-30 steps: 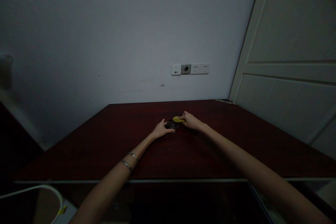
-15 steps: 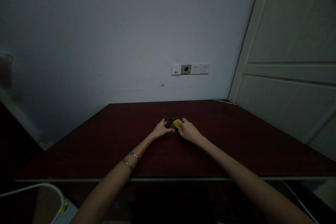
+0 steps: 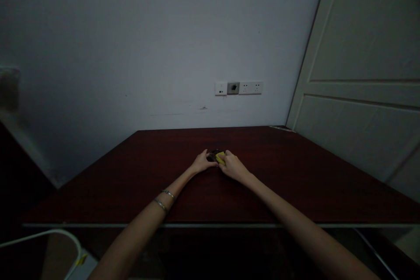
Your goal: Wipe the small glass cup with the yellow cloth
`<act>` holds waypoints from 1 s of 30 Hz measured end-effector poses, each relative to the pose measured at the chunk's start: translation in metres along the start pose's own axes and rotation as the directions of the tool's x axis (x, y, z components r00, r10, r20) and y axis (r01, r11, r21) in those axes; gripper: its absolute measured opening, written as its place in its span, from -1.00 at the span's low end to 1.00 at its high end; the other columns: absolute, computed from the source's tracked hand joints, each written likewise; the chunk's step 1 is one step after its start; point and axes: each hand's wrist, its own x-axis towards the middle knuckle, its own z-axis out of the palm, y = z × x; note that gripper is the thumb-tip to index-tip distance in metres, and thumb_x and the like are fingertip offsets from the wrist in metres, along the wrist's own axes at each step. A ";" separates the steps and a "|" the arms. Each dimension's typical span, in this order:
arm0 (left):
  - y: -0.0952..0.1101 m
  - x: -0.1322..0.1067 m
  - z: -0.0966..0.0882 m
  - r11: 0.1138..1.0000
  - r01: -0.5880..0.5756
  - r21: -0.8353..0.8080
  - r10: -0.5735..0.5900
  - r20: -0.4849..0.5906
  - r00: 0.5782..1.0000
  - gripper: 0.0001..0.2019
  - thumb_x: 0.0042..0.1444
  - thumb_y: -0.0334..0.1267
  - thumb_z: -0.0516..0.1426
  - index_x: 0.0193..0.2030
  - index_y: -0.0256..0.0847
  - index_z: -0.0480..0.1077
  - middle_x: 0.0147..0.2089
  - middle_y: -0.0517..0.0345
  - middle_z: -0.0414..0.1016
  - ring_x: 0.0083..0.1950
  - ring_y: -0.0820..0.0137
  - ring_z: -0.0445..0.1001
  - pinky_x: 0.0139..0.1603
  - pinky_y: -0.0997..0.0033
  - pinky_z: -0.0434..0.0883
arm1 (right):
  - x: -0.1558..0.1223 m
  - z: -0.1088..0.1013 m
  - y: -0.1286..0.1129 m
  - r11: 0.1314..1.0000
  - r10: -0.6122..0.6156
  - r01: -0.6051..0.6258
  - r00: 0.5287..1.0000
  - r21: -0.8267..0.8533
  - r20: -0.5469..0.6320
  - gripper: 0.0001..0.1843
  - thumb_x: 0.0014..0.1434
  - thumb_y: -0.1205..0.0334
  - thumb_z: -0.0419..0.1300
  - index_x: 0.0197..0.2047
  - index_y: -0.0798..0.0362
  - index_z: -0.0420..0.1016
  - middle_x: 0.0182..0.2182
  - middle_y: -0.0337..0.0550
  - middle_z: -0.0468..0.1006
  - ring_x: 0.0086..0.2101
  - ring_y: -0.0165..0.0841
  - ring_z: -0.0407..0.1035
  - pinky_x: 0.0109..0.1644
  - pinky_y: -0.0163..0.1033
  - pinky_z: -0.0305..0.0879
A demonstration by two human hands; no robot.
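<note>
A small dark, shiny object (image 3: 211,156), too dim to name, sits on the dark red-brown table top (image 3: 210,197). My left hand (image 3: 201,162) grips its left side, with thumb and fingers curved around it. From the right, my right hand (image 3: 233,166) pinches a small yellow cloth or sponge (image 3: 220,158) and presses it against the dark object. Part of the yellow piece is hidden under my fingers, and the object's right side is covered too.
Behind the table rises a pale wall with a row of sockets and switches (image 3: 238,88). A white panelled door (image 3: 361,92) stands at the right. At lower left a white cable (image 3: 65,232) loops near the table's front edge.
My right hand has shifted slightly left with the yellow piece, further over the dark object. My left hand keeps its hold. The whole view has moved a little.
</note>
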 end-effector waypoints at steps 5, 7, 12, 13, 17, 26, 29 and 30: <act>-0.004 0.001 0.001 1.000 -0.015 -0.023 0.015 0.004 1.000 0.06 -0.41 0.04 0.31 0.23 -0.41 0.00 0.14 -0.21 0.28 0.18 0.12 0.22 0.14 0.28 0.19 | 0.006 -0.008 0.017 0.971 -0.063 0.067 0.998 0.228 -0.024 -0.76 0.04 0.27 0.07 -0.24 0.09 0.50 -0.32 -0.09 0.44 -0.37 -0.39 0.32 -0.24 -0.33 0.19; -0.004 0.001 0.001 0.999 -0.023 -0.037 0.023 0.015 1.000 0.06 -0.41 0.06 0.31 0.23 -0.42 0.00 0.14 -0.22 0.27 0.17 0.13 0.24 0.13 0.29 0.21 | 0.012 -0.012 0.026 0.916 -0.043 0.064 0.997 0.397 -0.060 -0.70 0.01 0.31 0.06 -0.19 0.07 0.51 -0.32 -0.13 0.48 -0.34 -0.37 0.33 -0.21 -0.31 0.22; 0.000 -0.002 0.003 0.993 -0.049 -0.107 0.057 0.077 0.995 0.05 -0.32 0.04 0.28 0.26 -0.40 -0.09 0.15 -0.19 0.26 0.15 0.18 0.27 0.14 0.29 0.21 | 0.026 -0.019 0.044 0.645 0.098 0.005 0.991 0.764 -0.089 -0.57 -0.04 0.24 0.10 -0.05 0.10 0.42 -0.16 -0.13 0.51 -0.23 -0.29 0.38 -0.14 -0.21 0.28; 0.000 -0.003 0.003 0.992 -0.051 -0.118 0.062 0.091 0.994 0.05 -0.30 0.03 0.27 0.27 -0.41 -0.13 0.17 -0.20 0.23 0.16 0.18 0.25 0.16 0.27 0.19 | 0.028 -0.019 0.046 0.615 0.118 -0.001 0.989 0.788 -0.091 -0.55 -0.05 0.22 0.13 -0.04 0.10 0.41 -0.15 -0.13 0.51 -0.22 -0.28 0.39 -0.13 -0.19 0.28; 0.006 0.000 -0.006 0.990 -0.057 -0.127 0.071 0.115 0.991 0.08 -0.37 -0.14 0.32 0.28 -0.38 -0.15 0.26 -0.25 0.05 0.25 0.10 0.09 0.23 0.17 0.06 | 0.032 -0.015 0.052 0.544 0.223 -0.018 0.967 0.839 -0.124 -0.50 -0.13 0.16 0.22 -0.07 0.10 0.35 -0.21 -0.11 0.51 -0.27 -0.29 0.41 -0.18 -0.18 0.32; 0.066 0.020 -0.036 0.909 -0.257 -0.328 0.266 -0.018 0.964 -0.41 -0.17 -0.24 0.22 0.06 -0.34 0.26 0.05 -0.10 0.36 0.05 0.22 0.34 0.06 0.25 0.26 | 0.036 -0.008 0.037 0.355 0.179 0.040 0.978 0.934 -0.110 -0.51 -0.21 0.09 0.28 -0.21 0.01 0.18 -0.35 -0.22 0.48 -0.33 -0.31 0.42 -0.24 -0.19 0.35; 0.080 0.020 -0.047 0.931 -0.276 -0.238 0.302 0.079 0.950 -0.65 -0.16 -0.22 0.22 -0.21 -0.37 0.41 -0.23 0.02 0.49 -0.19 0.29 0.43 -0.11 0.27 0.34 | 0.035 -0.011 0.033 0.323 0.158 0.070 0.979 0.944 -0.127 -0.49 -0.22 0.10 0.29 -0.21 0.01 0.17 -0.36 -0.24 0.47 -0.32 -0.33 0.42 -0.20 -0.18 0.34; 0.083 0.020 -0.052 0.933 -0.287 -0.219 0.309 0.073 0.948 -0.69 -0.16 -0.23 0.22 -0.25 -0.37 0.42 -0.28 0.05 0.49 -0.23 0.32 0.43 -0.14 0.29 0.34 | 0.034 -0.011 0.035 0.320 0.157 0.080 0.978 0.944 -0.136 -0.47 -0.22 0.10 0.29 -0.19 0.01 0.17 -0.35 -0.23 0.46 -0.31 -0.33 0.41 -0.18 -0.17 0.34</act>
